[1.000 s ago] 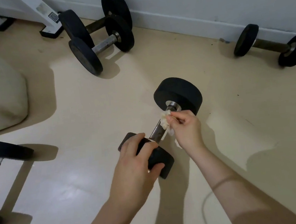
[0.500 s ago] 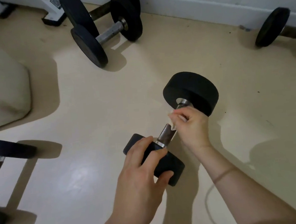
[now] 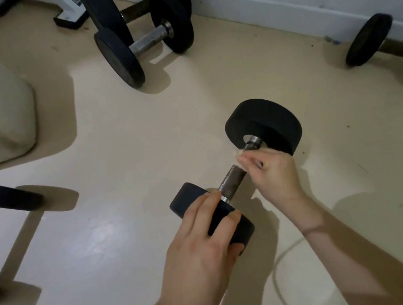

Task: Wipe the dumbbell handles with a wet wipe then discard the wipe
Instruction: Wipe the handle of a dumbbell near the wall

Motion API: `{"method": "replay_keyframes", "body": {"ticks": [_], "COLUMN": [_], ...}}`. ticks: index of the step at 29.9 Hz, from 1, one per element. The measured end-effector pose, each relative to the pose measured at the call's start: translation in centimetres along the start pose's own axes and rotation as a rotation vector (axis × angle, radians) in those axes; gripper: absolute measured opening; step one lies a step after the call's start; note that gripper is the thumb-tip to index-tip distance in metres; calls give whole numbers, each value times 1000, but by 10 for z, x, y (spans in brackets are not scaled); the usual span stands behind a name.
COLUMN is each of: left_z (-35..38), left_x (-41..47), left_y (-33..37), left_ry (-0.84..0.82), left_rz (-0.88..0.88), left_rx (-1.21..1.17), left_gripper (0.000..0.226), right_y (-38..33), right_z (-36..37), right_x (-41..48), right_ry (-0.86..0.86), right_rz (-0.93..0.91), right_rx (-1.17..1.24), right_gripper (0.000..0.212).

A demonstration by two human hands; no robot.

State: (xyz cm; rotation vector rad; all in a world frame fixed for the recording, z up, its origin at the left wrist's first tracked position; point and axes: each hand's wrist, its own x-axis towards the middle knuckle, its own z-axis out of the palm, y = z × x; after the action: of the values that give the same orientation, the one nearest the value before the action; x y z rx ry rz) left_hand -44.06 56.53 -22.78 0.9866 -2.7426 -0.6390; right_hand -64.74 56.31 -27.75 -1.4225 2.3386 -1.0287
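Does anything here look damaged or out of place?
Mostly no. The handle of the dumbbell being wiped looks dark and speckled, perhaps rust or grime, unlike the shinier handle of the dumbbell near the wall. A few dark specks dot the floor. Nothing is spilled or broken.

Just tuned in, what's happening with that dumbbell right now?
A person is cleaning the dumbbell on the floor. The left hand grips its near weight to steady it, while the right hand pinches a wipe around the far end of the handle. Other dumbbells lie near the wall, untouched.
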Motion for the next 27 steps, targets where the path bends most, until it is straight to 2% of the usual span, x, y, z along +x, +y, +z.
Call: {"method": "replay_keyframes", "body": {"ticks": [1,2,3,5,6,7,9,11,13,15,16,19,20,23,27], "left_z": [0,1,1,0,-1,-2,-3,-1,-2,0,1,1,0,2,8], "left_x": [-2,-3,-5,-8,-8,-7,-5,-4,-3,-1,-1,-1,-2,-5,-8], "left_y": [2,3,5,7,7,7,6,2,1,0,0,6,7,14,18], "left_ry": [-7,-11,-17,-32,-26,-13,9,16,3,-17,-27,-70,-77,-119,-130], "left_rz": [2,10,19,49,70,96,147,94,-80,-166,-165,-153,-149,-126,-103], "left_rx": [13,21,27,37,46,61,95,79,64,84,115,174,182,199,249], "left_gripper": [56,55,54,52,50,45,36,43,63,73,75,76,77,82,87], "right_y": [2,1,-6,-22,-22,-17,-2,-4,-19,-18,-9,9,8,-2,14], "right_z": [-3,-2,2,4,0,-3,-8,-8,-3,-8,-8,-13,-11,-9,-17], "right_x": [6,3,-7,-32,-35,-27,-6,-7,-30,-38,-28,-3,-5,-27,-11], "right_ry": [96,104,44,-200,-255,-241,-20,67,-108,-275,-255,-16,-6,-136,-67], "right_rz": [43,96,117,106,74,73,116,163,118,82,98,138,94,-92,19], "right_rx": [13,55,126,225,197,151,78,123,181,177,133,-13,-73,-249,-186], "right_gripper": [14,14,13,13,14,15,17,15,14,15,17,18,16,13,18]}}
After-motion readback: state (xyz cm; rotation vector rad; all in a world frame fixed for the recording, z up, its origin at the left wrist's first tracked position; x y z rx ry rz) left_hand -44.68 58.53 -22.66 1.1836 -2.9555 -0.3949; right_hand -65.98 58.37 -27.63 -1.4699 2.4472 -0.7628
